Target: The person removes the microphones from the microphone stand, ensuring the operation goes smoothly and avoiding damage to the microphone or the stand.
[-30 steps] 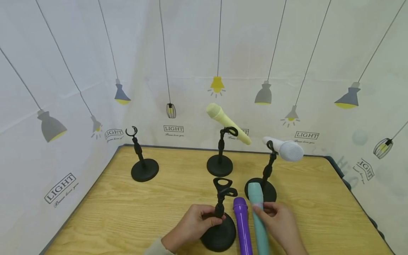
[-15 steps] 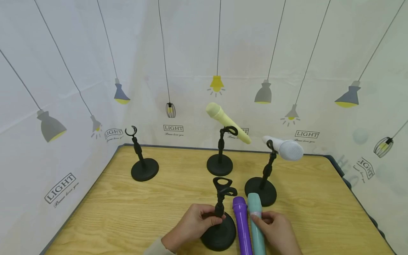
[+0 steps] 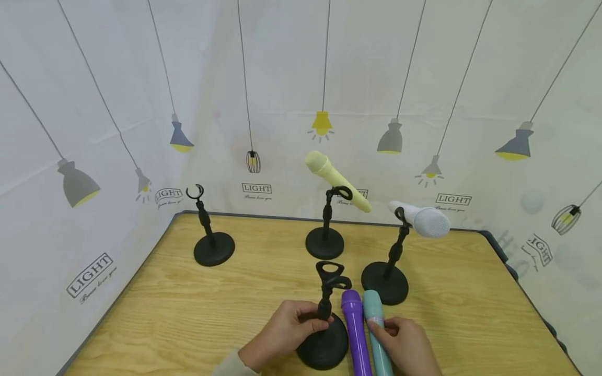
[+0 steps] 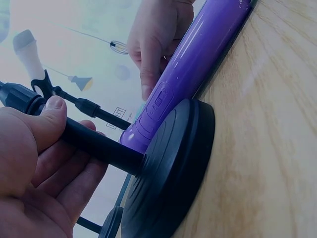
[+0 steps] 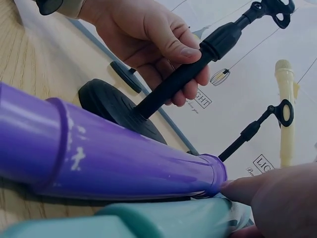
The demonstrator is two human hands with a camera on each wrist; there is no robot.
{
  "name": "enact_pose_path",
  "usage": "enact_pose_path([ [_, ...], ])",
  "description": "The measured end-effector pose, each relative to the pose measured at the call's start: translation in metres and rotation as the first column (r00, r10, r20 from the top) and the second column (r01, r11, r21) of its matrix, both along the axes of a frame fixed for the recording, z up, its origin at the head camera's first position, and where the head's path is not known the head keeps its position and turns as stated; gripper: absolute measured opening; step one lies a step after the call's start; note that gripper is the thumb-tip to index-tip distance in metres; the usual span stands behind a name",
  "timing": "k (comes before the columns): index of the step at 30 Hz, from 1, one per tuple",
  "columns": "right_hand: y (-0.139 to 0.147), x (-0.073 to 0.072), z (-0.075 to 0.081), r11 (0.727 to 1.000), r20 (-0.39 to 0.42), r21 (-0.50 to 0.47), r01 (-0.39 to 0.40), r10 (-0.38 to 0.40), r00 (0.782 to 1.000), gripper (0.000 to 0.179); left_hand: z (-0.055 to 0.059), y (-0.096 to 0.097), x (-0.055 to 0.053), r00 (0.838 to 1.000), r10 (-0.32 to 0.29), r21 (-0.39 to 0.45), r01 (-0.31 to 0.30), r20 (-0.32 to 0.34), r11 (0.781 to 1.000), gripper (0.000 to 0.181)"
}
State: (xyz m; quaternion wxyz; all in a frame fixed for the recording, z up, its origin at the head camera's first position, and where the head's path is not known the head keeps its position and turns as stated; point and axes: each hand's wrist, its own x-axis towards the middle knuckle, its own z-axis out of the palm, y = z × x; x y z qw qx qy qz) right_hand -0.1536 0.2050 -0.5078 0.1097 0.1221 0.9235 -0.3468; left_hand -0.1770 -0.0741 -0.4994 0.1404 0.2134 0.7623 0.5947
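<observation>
My left hand (image 3: 289, 331) grips the upright of a black desktop microphone stand (image 3: 324, 351) at the front of the table, with the thumb on one side and fingers behind the pole. The stand's clip on top holds nothing. Just right of its round base lies a purple microphone (image 3: 356, 326). A teal microphone (image 3: 373, 308) lies alongside the purple one. My right hand (image 3: 408, 344) holds the teal microphone's body between thumb and fingers. In the right wrist view one finger touches the narrow end of the purple microphone (image 5: 124, 153).
Behind, a yellow microphone (image 3: 345, 180) rests in a stand (image 3: 324, 243). A white microphone (image 3: 430, 222) sits in another stand (image 3: 385, 282) to the right. A third stand (image 3: 213, 249) without a microphone is at the back left. Printed white cloth (image 3: 282, 78) surrounds the wooden table (image 3: 197, 313).
My right hand has brought the teal microphone toward me and left, down beside the purple one, which has shifted slightly left. My left hand has stayed on the stand.
</observation>
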Motion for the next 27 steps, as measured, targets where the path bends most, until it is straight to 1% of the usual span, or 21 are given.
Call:
enact_pose_path([
  [4, 0.002, 0.002, 0.004, 1.000, -0.024, 0.029, 0.010, -0.009, 1.000, 0.064, 0.000, 0.000, 0.000, 1.000, -0.002, -0.006, 0.002, 0.000, 1.000, 0.019],
  [6, 0.003, 0.003, 0.008, 0.998, -0.062, 0.057, 0.013, -0.010, 0.998, 0.059, 0.000, 0.000, -0.001, 1.000, -0.005, -0.010, 0.005, 0.000, 1.000, 0.019],
  [8, 0.004, 0.003, 0.012, 0.996, -0.118, 0.091, 0.012, -0.002, 0.993, 0.053, 0.000, 0.000, -0.001, 1.000, -0.008, -0.014, 0.008, 0.004, 1.000, 0.019],
  [10, 0.002, 0.005, 0.018, 0.992, -0.176, 0.123, 0.005, 0.017, 0.984, 0.046, 0.001, -0.001, -0.001, 1.000, -0.013, -0.018, 0.014, 0.007, 1.000, 0.020],
  [12, -0.001, 0.006, 0.024, 0.990, -0.239, 0.139, -0.014, 0.047, 0.970, 0.039, 0.001, -0.002, -0.002, 1.000, -0.018, -0.021, 0.018, 0.011, 1.000, 0.021],
  [13, -0.003, 0.007, 0.027, 0.991, -0.276, 0.133, -0.025, 0.061, 0.959, 0.034, 0.002, -0.002, -0.002, 1.000, -0.022, -0.021, 0.022, 0.013, 1.000, 0.021],
  [15, -0.009, 0.009, 0.032, 0.994, -0.350, 0.093, -0.051, 0.081, 0.933, 0.025, 0.002, -0.003, -0.002, 0.999, -0.027, -0.020, 0.027, 0.018, 0.999, 0.022],
  [16, -0.012, 0.010, 0.033, 0.995, -0.392, 0.067, -0.071, 0.091, 0.916, 0.021, 0.002, -0.003, -0.003, 0.999, -0.030, -0.018, 0.030, 0.023, 0.999, 0.022],
  [18, -0.018, 0.010, 0.036, 0.992, -0.471, 0.009, -0.129, 0.118, 0.874, 0.014, 0.002, -0.004, -0.003, 0.999, -0.034, -0.014, 0.034, 0.030, 0.999, 0.022],
  [19, -0.021, 0.010, 0.036, 0.987, -0.514, -0.016, -0.162, 0.131, 0.848, 0.012, 0.002, -0.004, -0.003, 0.999, -0.035, -0.010, 0.035, 0.034, 0.999, 0.023],
  [20, -0.024, 0.010, 0.036, 0.980, -0.545, -0.039, -0.194, 0.142, 0.826, 0.010, 0.001, -0.004, -0.003, 0.999, -0.037, -0.005, 0.037, 0.034, 0.999, 0.023],
  [23, -0.033, 0.007, 0.036, 0.948, -0.610, -0.099, -0.302, 0.182, 0.771, 0.011, 0.000, -0.004, -0.002, 0.999, -0.045, 0.014, 0.045, 0.030, 0.999, 0.024],
  [27, -0.044, 0.004, 0.034, 0.898, -0.668, -0.124, -0.423, 0.240, 0.704, 0.018, -0.003, -0.004, 0.000, 0.998, -0.054, 0.037, 0.053, 0.019, 0.998, 0.025],
])
